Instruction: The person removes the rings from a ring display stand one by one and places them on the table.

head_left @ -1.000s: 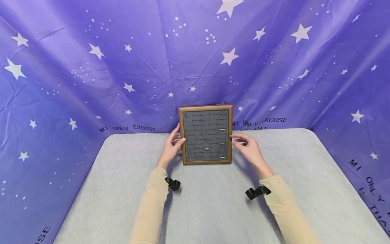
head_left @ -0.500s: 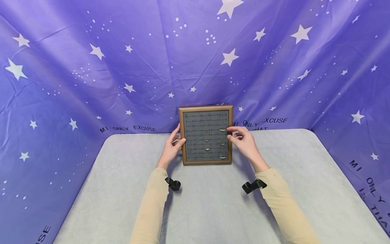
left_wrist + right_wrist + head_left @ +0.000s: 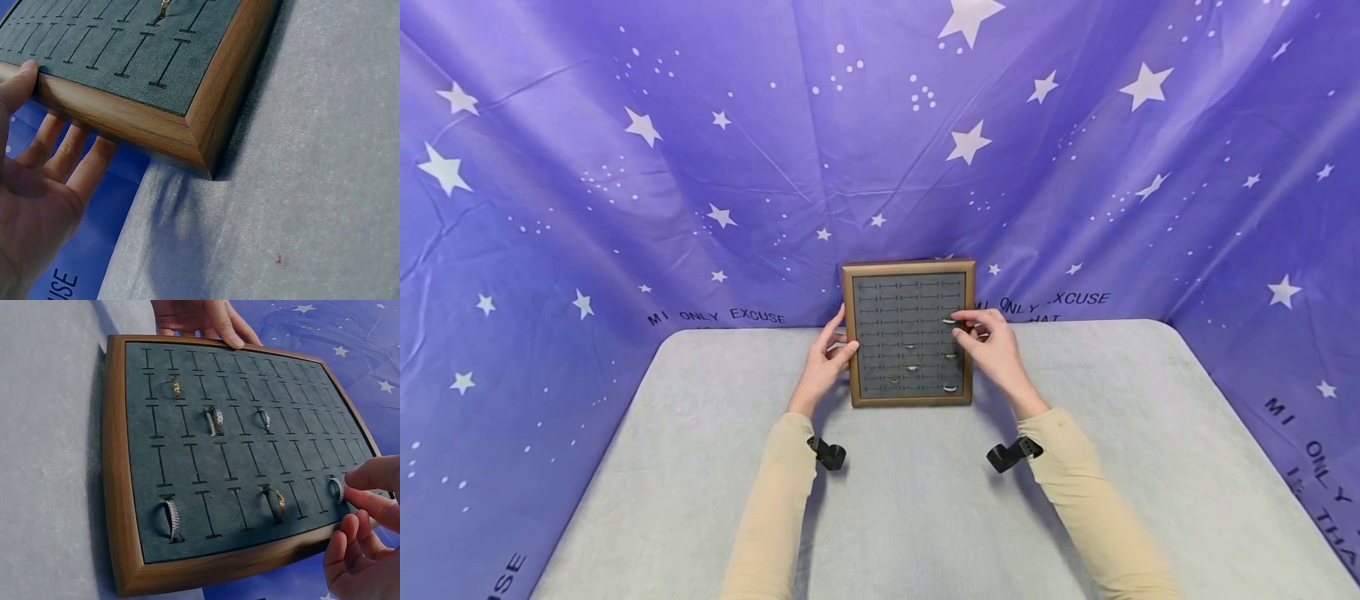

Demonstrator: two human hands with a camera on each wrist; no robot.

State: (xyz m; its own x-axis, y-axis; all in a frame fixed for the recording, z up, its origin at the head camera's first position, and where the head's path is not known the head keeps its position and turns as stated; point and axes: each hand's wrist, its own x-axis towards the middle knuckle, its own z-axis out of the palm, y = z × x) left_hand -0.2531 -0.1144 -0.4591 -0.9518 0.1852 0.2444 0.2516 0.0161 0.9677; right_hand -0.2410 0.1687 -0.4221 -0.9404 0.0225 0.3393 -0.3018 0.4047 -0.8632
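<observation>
Holding the ring tray (image 3: pixel 908 333) upright at the far edge of the table (image 3: pixel 925 517), I have my left hand (image 3: pixel 822 367) on its left side: the thumb lies on the front of the wooden frame and the fingers reach round behind it, fairly straight, as the left wrist view shows. My right hand (image 3: pixel 992 346) is at the tray's right side, with thumb and forefinger pinching a sparkly ring (image 3: pixel 338 489) that sits in a slot near the right edge of the grey felt, while the other fingers curl loosely below. Five more rings stand in other slots: a pale stone-set band (image 3: pixel 172 519) and a dark one (image 3: pixel 275 504) along the same side as the pinched ring, then three smaller ones (image 3: pixel 214 420) further across the felt. The tray's bottom edge rests on the grey table covering, and its back is close to the purple starry cloth (image 3: pixel 625 167) hung behind. Each beige sleeve (image 3: pixel 778 500) carries a black camera mount (image 3: pixel 827 452) at the wrist.
</observation>
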